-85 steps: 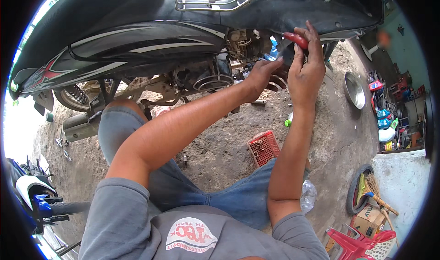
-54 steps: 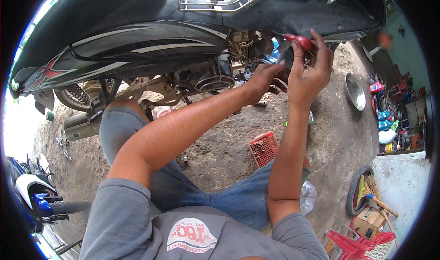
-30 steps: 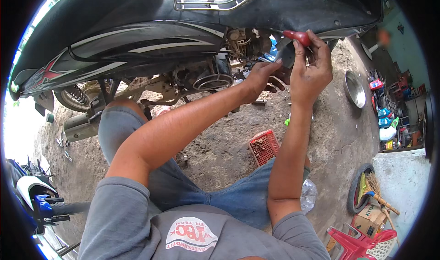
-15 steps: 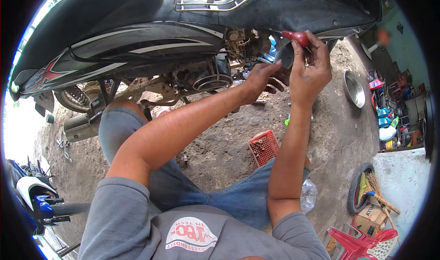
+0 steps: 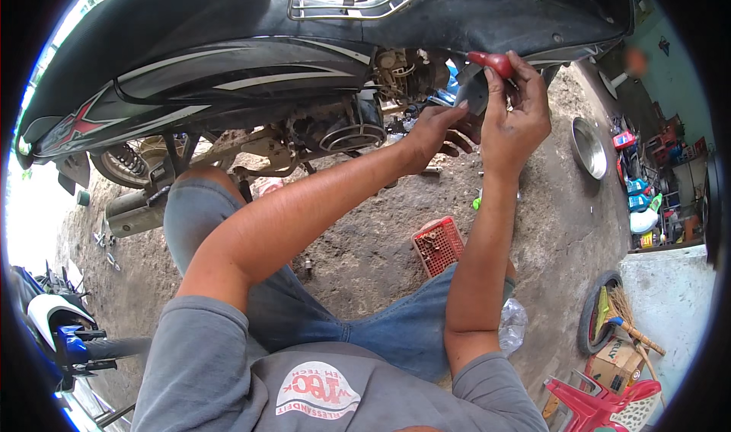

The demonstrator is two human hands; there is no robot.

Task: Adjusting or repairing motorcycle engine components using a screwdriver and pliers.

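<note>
The right grip [image 5: 518, 120] is pinched on the fat round end of a red tool [image 5: 491, 63]. The thumb is on the near side, and the fingers curl around the far side. The tool lies sideways, with its thin end pointing left, up by the edge of a big black motorbike [image 5: 251, 62]. Its tip is too hard to see.

Just left of the right grip is the left grip [image 5: 435, 136]. Its thumb is at the edge of a dark flat piece [image 5: 474, 94], under the red tool. Its other fingers are bent and spread a bit. One cannot tell if they close on the piece.

Left of both grips are the bike's brown engine parts [image 5: 396, 70], and farther left is a fat silver pipe [image 5: 137, 215]. Ahead of the grips and to the left is a shiny metal rack [image 5: 365, 5].

Nearer the person than the grips, a red basket [image 5: 448, 260] sits on the rough ground [image 5: 365, 226] with small bits in it. A clear plastic bag [image 5: 512, 325] is closer still. To the right of the grips lies a round silver bowl [image 5: 588, 148]. Farther right are blue bottles [image 5: 637, 196]. Back behind them, near the person's right side, are a broom [image 5: 620, 308], a brown box [image 5: 611, 367] and a red chair [image 5: 601, 409].
</note>
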